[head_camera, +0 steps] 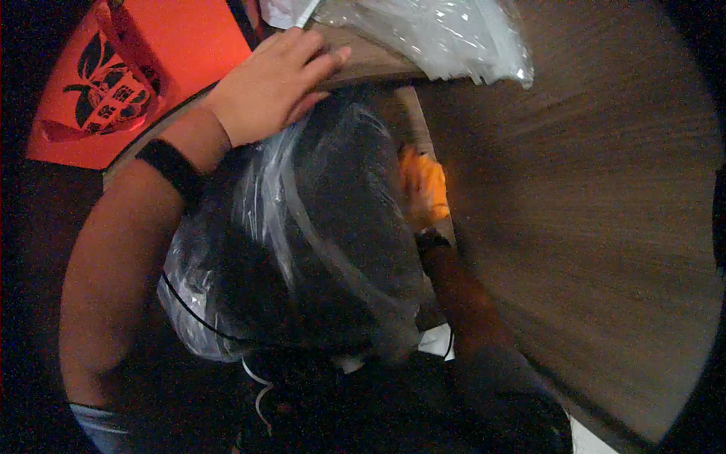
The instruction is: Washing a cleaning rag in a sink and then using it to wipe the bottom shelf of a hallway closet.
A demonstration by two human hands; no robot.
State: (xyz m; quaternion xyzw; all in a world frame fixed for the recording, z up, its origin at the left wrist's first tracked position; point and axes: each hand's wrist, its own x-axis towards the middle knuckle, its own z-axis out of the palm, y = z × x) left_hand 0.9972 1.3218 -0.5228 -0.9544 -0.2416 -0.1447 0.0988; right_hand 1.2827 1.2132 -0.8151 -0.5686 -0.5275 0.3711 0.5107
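A large dark bundle in a transparent plastic bag (340,227) lies in front of my body, its film creased and shiny. My left hand (283,85) rests across the bundle's upper left, palm down, thumb near the film and fingers reaching towards a wooden edge. Whether those fingers pinch the plastic is not visible. At the bundle's right side is my right hand (422,184), blurred and lit orange, beside a pale strip of edge. Its fingertips are partly hidden, so any grip there cannot be made out. Dark bands circle both wrists.
A brown wood-grain surface (567,187) fills the right side. Crumpled transparent plastic film (454,40) lies at the top. A red bag with a black printed design (113,96) is at the upper left. A thin black cord (195,312) crosses the bundle's lower left.
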